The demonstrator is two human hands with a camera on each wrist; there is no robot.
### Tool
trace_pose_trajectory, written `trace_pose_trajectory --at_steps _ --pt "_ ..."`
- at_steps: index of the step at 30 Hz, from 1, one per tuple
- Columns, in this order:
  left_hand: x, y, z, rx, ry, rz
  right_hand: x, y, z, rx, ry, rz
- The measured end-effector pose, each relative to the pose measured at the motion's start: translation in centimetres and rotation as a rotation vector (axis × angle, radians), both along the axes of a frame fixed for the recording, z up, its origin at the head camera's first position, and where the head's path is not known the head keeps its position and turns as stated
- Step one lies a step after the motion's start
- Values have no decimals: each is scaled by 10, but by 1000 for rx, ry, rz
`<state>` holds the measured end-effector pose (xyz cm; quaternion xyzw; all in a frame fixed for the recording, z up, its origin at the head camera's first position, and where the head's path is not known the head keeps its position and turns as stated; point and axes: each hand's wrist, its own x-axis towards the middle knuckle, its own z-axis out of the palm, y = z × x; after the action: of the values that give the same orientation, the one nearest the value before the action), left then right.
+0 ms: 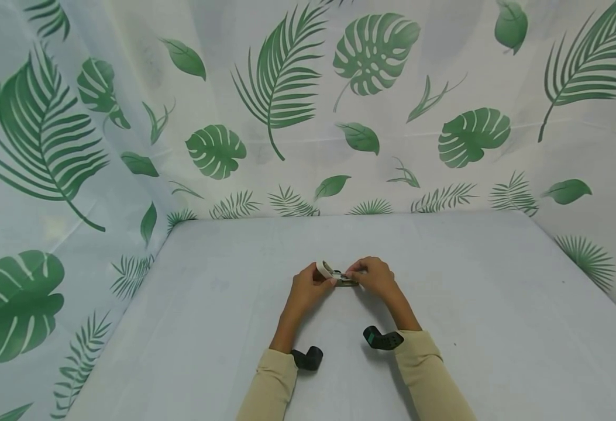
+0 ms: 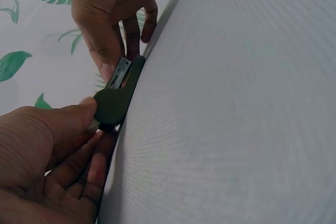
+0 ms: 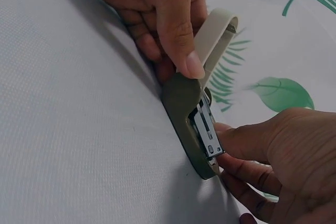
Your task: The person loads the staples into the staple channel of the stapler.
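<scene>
A small stapler with a dark green base (image 3: 184, 114) is opened up on the white table. Its cream top cover (image 3: 218, 38) is swung up and back, which leaves the metal staple magazine (image 3: 207, 129) bare. My left hand (image 1: 308, 286) grips the stapler by its hinge end, thumb on the round green side in the left wrist view. At the opposite end, my right hand (image 1: 375, 275) has its thumb against the magazine and fingertips by the tip of the base. Whether staples lie inside the magazine cannot be seen.
The white tabletop (image 1: 223, 280) spreads around both hands. Behind and beside it hangs a white curtain (image 1: 297, 169) with green leaf prints. A black wrist camera (image 1: 308, 358) sits at the left cuff, and another black camera (image 1: 384, 339) at the right cuff.
</scene>
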<state>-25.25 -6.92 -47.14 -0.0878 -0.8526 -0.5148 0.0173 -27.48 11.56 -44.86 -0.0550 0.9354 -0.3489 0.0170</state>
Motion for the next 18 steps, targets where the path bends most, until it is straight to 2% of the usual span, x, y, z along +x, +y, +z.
trace_pose_trajectory --at_steps 10,18 --pt "1 0 0 -2 -3 6 0 1 0 -2 -16 14" --pt "0 0 0 -11 -1 10 1 2 -3 -53 -2 26"
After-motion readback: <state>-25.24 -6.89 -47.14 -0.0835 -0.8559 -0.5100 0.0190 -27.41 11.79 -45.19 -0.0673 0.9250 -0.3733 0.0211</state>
